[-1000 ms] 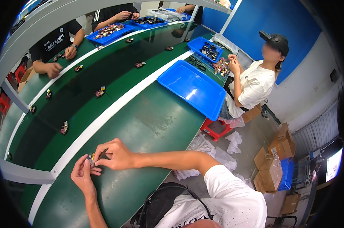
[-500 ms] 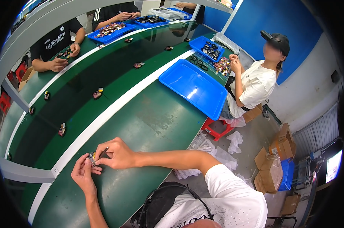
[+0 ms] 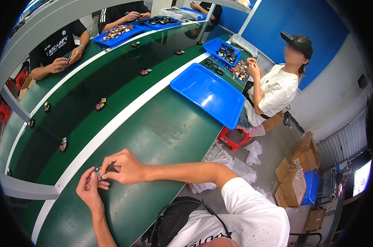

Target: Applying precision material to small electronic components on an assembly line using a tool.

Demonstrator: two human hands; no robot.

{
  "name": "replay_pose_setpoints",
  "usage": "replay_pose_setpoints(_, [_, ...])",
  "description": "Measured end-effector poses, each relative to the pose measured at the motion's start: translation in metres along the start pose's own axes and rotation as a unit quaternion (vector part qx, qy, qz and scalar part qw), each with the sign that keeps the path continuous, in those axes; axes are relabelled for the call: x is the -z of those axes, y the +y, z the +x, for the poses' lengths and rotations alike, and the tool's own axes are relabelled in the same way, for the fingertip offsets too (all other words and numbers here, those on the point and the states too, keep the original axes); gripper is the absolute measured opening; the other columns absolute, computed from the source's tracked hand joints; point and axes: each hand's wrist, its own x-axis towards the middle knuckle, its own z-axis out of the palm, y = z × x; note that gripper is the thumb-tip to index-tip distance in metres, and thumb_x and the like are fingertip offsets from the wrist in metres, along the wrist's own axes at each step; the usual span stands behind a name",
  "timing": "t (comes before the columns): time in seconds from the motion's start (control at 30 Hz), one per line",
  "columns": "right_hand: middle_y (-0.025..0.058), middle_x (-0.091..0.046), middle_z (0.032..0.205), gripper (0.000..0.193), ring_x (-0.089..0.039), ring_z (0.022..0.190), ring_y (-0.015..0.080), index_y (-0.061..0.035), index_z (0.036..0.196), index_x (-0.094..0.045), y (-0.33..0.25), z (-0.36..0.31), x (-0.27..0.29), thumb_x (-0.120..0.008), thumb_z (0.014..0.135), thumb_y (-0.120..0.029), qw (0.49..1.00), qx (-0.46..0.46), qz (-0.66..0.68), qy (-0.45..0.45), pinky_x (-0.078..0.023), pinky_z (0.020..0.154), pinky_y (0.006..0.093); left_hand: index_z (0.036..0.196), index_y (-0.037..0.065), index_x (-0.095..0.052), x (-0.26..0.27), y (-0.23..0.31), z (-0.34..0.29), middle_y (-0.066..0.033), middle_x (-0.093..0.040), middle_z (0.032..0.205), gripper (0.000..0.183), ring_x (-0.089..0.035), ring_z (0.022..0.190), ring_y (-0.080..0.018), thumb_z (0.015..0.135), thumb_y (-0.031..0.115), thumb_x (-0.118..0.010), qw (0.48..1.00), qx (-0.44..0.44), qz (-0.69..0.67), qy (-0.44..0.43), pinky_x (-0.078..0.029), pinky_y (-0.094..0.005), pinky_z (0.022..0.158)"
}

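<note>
My left hand [image 3: 89, 187] pinches a small electronic part [image 3: 98, 171] with dark, silvery and yellow bits, held just above the green worktop. My right hand [image 3: 122, 166] is closed on a thin dark tool [image 3: 111, 165] whose pointed end sticks up past the fingers. The right fingertips meet the part from its right side, so both hands are together on it. Fingers cover most of the part, and its details are too small to make out.
Beyond a white rail [image 3: 112, 122], a dark green conveyor belt carries several small assemblies [image 3: 100, 104]. A blue tray [image 3: 207, 95] lies on the worktop [image 3: 166, 123] ahead right. A co-worker [image 3: 277, 88] sits at the right; others work across the belt. A grey frame post [image 3: 28, 187] stands left.
The assemblies on the belt have shifted slightly toward the lower left. My hands stay nearly in place around the part. Across the belt, a co-worker's hands have come closer together.
</note>
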Motion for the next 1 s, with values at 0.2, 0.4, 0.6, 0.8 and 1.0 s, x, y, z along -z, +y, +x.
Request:
replay_pose_setpoints(0.2, [0.0047, -0.062, 0.061, 0.009, -0.033, 0.042, 0.0076, -0.0019, 0.082, -0.072, 0.0006, -0.0001, 0.0000, -0.076, 0.075, 0.003, 1.000, 0.002, 0.004, 0.000, -0.048, 0.053, 0.0252, 0.115, -0.008, -0.066, -0.0005, 0.0001, -0.0004, -0.0147, -0.070, 0.085, 0.022, -0.066, 0.057, -0.0182, 0.100, 0.008, -0.060, 1.000, -0.001, 0.000, -0.001, -0.053, -0.0253, 0.049])
replay_pose_setpoints(0.4, [0.0050, -0.064, 0.062, 0.010, -0.033, 0.042, 0.0075, -0.0018, 0.082, -0.072, 0.0018, 0.0000, -0.0008, -0.076, 0.075, 0.003, 1.000, 0.005, 0.003, 0.001, -0.049, 0.053, 0.0254, 0.115, -0.008, -0.066, -0.0002, -0.0001, 0.0000, -0.0148, -0.070, 0.084, 0.022, -0.066, 0.057, -0.0179, 0.100, 0.007, -0.059, 1.000, -0.005, -0.001, -0.004, -0.053, -0.0251, 0.049])
replay_pose_setpoints(0.6, [0.0043, -0.065, 0.063, 0.010, -0.034, 0.042, 0.0073, -0.0024, 0.082, -0.072, -0.0006, 0.0002, 0.0021, -0.077, 0.075, 0.002, 1.000, 0.004, -0.004, -0.002, -0.042, 0.048, 0.0255, 0.115, -0.008, -0.065, -0.0023, 0.0004, -0.0003, -0.0146, -0.070, 0.084, 0.022, -0.066, 0.057, -0.0178, 0.101, 0.007, -0.059, 1.000, -0.003, 0.000, -0.005, -0.053, -0.0250, 0.049])
replay_pose_setpoints(0.8, [0.0040, -0.065, 0.064, 0.009, -0.034, 0.042, 0.0070, -0.0025, 0.081, -0.072, -0.0004, -0.0004, 0.0049, -0.077, 0.075, 0.002, 1.000, 0.008, -0.003, 0.000, -0.039, 0.046, 0.0254, 0.115, -0.008, -0.065, -0.0056, 0.0012, -0.0002, -0.0143, -0.070, 0.083, 0.022, -0.066, 0.057, -0.0177, 0.101, 0.008, -0.059, 1.000, -0.002, -0.002, -0.005, -0.053, -0.0250, 0.049])
replay_pose_setpoints(1.0, [0.0041, -0.067, 0.066, 0.009, -0.036, 0.043, 0.0075, -0.0024, 0.082, -0.072, 0.0032, -0.0009, 0.0047, -0.077, 0.076, 0.001, 1.000, 0.011, -0.006, 0.003, -0.037, 0.045, 0.0260, 0.115, -0.008, -0.065, -0.0073, 0.0016, 0.0005, -0.0140, -0.070, 0.083, 0.023, -0.066, 0.057, -0.0174, 0.100, 0.008, -0.060, 1.000, 0.003, -0.001, -0.006, -0.053, -0.0248, 0.049])
